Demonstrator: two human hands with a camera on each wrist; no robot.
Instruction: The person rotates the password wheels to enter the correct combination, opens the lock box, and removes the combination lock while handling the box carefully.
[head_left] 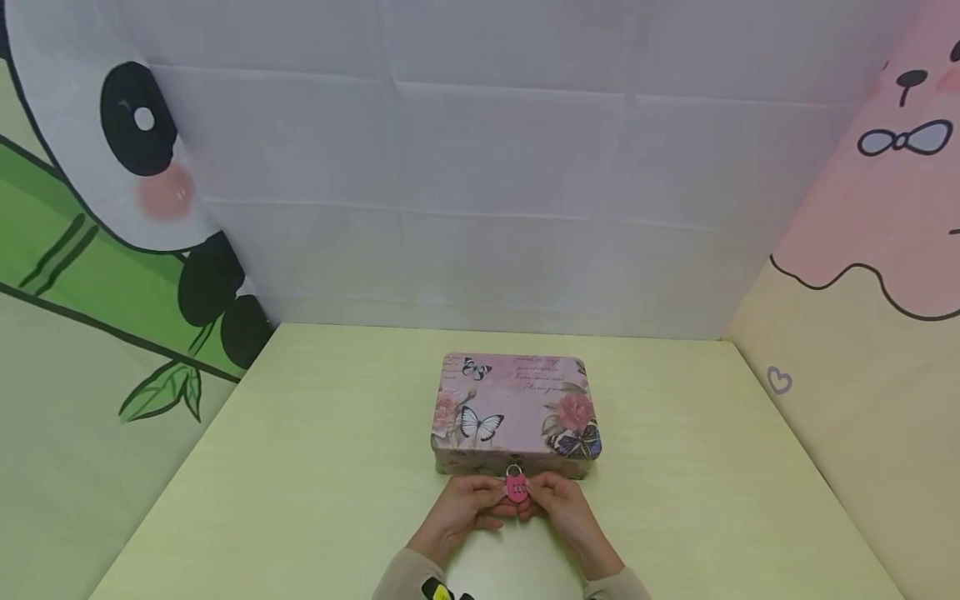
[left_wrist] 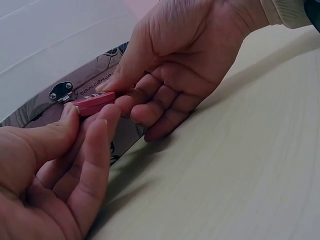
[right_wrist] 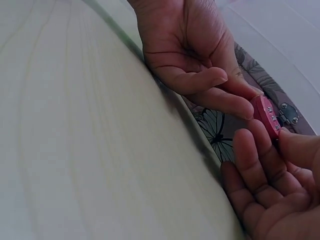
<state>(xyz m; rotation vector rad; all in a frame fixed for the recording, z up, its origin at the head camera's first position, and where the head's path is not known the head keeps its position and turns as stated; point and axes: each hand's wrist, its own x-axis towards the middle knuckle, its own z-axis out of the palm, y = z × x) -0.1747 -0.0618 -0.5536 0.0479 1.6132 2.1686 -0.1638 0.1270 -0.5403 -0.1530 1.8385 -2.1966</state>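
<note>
A small pink combination padlock (head_left: 517, 487) with number dials hangs by its shackle at the metal clasp (left_wrist: 61, 92) on the front of a pink tin box (head_left: 517, 400) printed with butterflies and roses. My left hand (head_left: 467, 505) pinches the padlock's left side between thumb and fingers. On the other side my right hand (head_left: 564, 507) pinches it too, thumb near the dials. In the right wrist view the padlock (right_wrist: 266, 116) lies between both hands, dials facing up. Whether the shackle is locked cannot be told.
The box stands on a pale yellow table (head_left: 300, 467). A white sheet-like wall (head_left: 510, 183) rises behind it. Side walls carry cartoon drawings, a panda (head_left: 82, 125) on the left and a pink animal (head_left: 892, 208) on the right.
</note>
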